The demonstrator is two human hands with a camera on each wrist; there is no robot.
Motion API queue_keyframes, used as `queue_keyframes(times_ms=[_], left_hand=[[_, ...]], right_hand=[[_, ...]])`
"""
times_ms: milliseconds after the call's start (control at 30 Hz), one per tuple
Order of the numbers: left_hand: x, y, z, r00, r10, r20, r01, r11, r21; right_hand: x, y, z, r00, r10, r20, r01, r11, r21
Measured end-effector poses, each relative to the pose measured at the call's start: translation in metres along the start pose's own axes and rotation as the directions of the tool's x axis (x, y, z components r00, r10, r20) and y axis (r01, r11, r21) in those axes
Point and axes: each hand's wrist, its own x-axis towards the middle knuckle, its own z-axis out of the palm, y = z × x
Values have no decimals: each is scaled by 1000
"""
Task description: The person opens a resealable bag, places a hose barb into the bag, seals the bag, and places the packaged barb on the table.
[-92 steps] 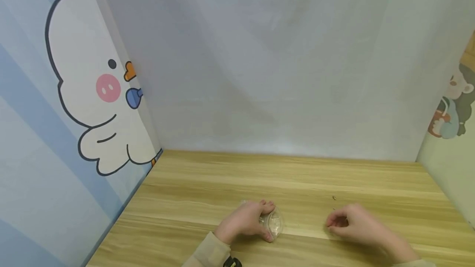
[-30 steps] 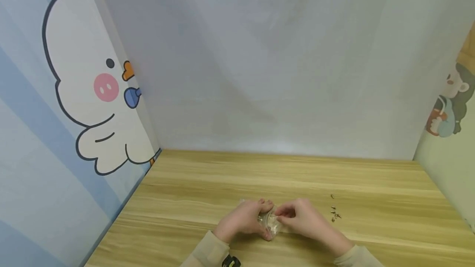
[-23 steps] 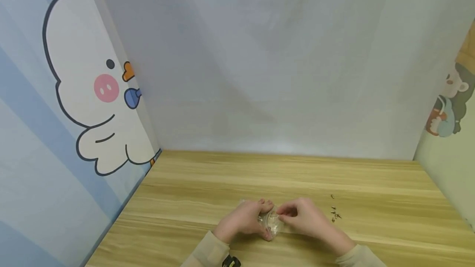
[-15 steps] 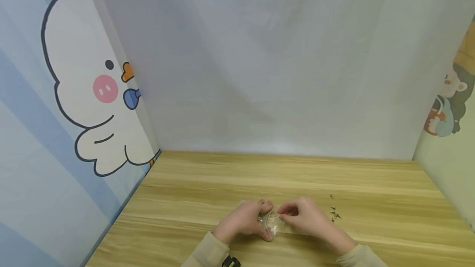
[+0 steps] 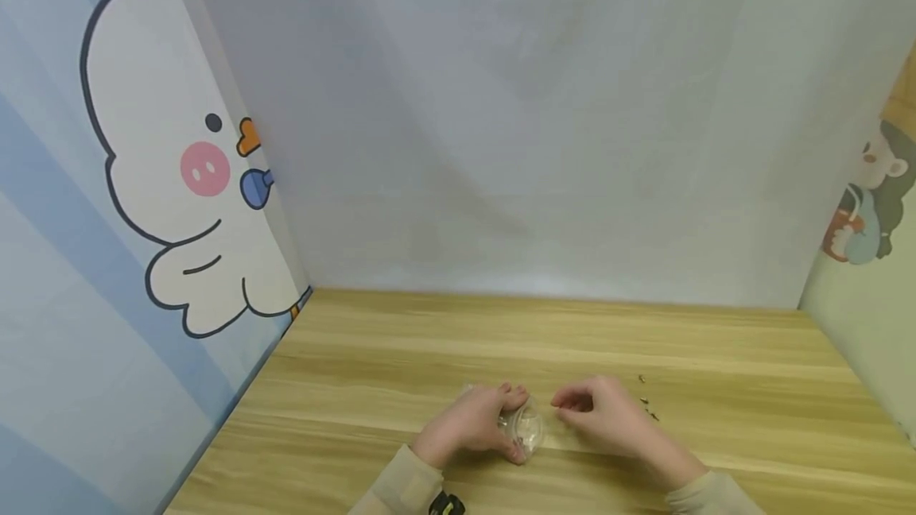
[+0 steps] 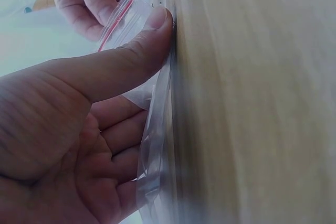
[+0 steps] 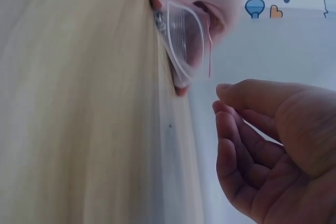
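Checking the head view: find a clear plastic bag [image 5: 528,429] on the wooden table [image 5: 501,340], gripped between thumb and fingers of the left hand [image 5: 477,422], with rounded mouth facing right. See the right hand [image 5: 607,413] near the bag, not touching, with fingers loosely curved and tips slightly apart. Count at least four small metal pieces [image 5: 645,400] on the table just beyond the right hand, partly screened by the knuckles. Note beige sleeves [image 5: 401,482] on both arms, a black item [image 5: 447,504] at the left cuff, and a white cartoon bird [image 5: 157,86] on the wall to the left.

Turning to the left wrist view: observe left thumb laid across the bag, with remaining fingers behind, clamping the film close to the table. Note a red line along the upper edge of the bag, next to the right hand.

Inspecting the right wrist view: confirm the bag in the left hand, with mouth bowed wide. Make out shiny bits [image 7: 159,22] at the table-side edge; cannot tell whether inside. Observe right thumb and forefinger nearly meeting, well apart from the bag.
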Motion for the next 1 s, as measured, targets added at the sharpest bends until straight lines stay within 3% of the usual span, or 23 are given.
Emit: queue_keyframes(times_ms=[667, 1000], left_hand=[[1, -3, 3, 1000, 15, -6, -16, 1000, -20], [1, -2, 1, 1000, 14, 3, -14, 1000, -28]], right_hand=[[-37, 50, -64, 991, 115, -75, -116, 993, -8], [-54, 67, -88, 985, 133, -108, -143, 985, -94]])
